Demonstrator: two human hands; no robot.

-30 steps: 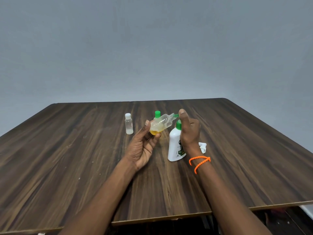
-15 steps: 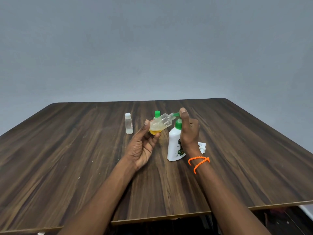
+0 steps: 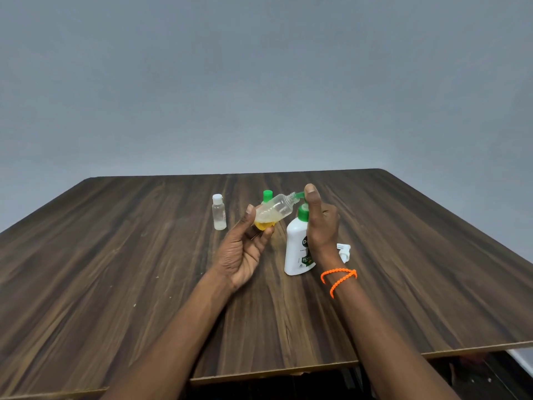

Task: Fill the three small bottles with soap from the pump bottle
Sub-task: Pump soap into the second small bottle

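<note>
Pump bottle (image 3: 295, 249) label: only "D" legible; rest too small.

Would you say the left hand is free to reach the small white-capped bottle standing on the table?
Probably not yet: the left hand grips the tilted bottle at the pump spout. The path to the white-capped bottle looks open.

One camera sits on the person's head (just one view), looking forward and down at the desk (image 3: 115, 269), quite near.

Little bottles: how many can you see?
3. One clear bottle tilted in the left hand, one white-capped bottle standing on the table, and one green-capped bottle mostly hidden behind the held one.
</note>
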